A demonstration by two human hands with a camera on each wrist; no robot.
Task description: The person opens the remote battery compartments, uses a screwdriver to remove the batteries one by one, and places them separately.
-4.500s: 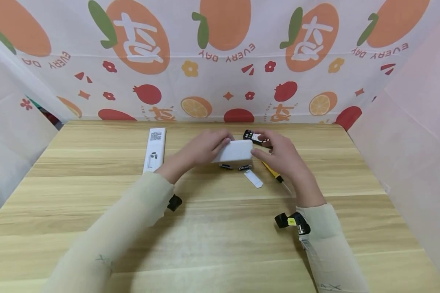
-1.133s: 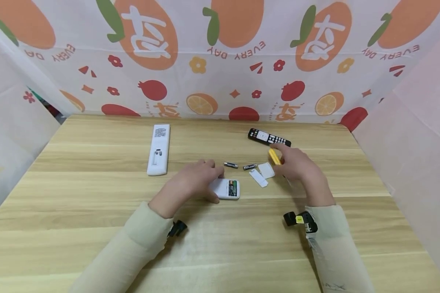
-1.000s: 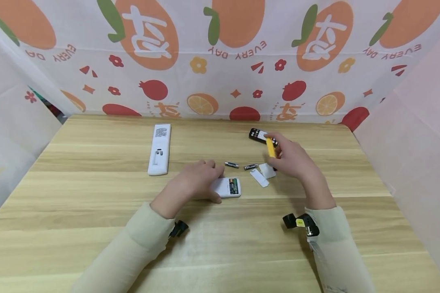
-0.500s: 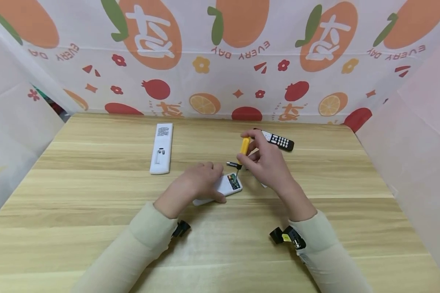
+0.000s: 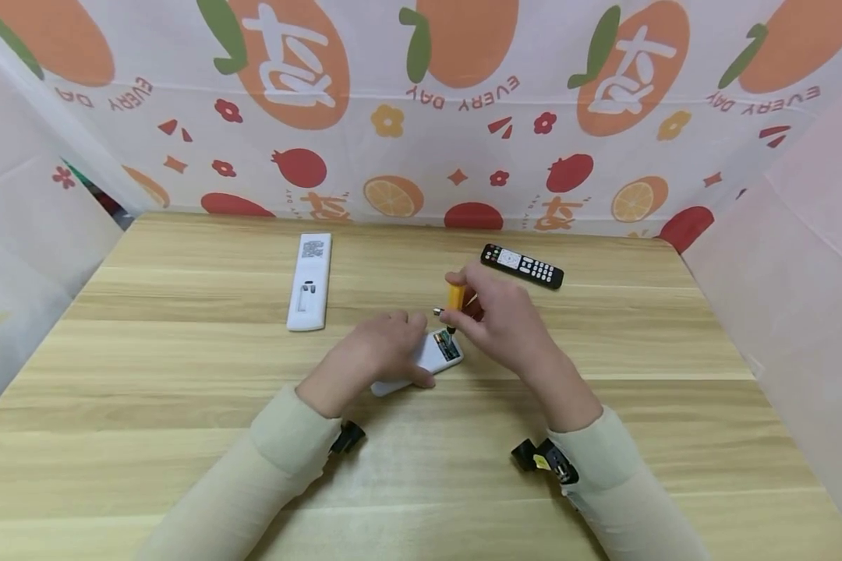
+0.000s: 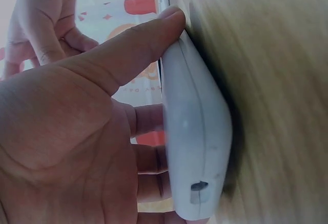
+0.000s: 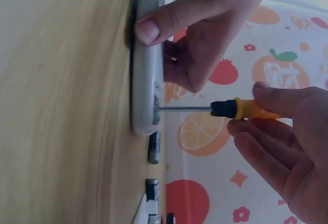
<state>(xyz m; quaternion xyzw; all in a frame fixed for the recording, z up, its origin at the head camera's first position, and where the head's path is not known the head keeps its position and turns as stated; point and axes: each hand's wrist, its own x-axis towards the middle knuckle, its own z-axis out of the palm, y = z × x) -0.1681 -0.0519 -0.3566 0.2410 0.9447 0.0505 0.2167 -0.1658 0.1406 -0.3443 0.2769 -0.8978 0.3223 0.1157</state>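
Note:
A white remote control point(image 5: 431, 354) lies on the table, back side up, with its battery bay point(image 5: 447, 345) uncovered and batteries inside. My left hand point(image 5: 375, 351) grips it across the body; in the left wrist view the thumb lies along one edge of the remote point(image 6: 197, 116) and the fingers are at the other. My right hand point(image 5: 501, 323) holds a yellow screwdriver point(image 5: 455, 296) upright by its handle. In the right wrist view, the shaft of the screwdriver point(image 7: 187, 109) runs down to the bay near the remote's end.
A second white remote point(image 5: 310, 280) lies back side up at the left, its battery bay uncovered. A black remote point(image 5: 522, 266) lies behind my right hand. Loose batteries point(image 7: 154, 148) and a white piece point(image 7: 140, 211) lie near the held remote, mostly hidden in the head view.
The white remote, raised earlier, came down to the table and was turned slightly. My right hand picked up the screwdriver and brought it left, with its tip down at the battery bay.

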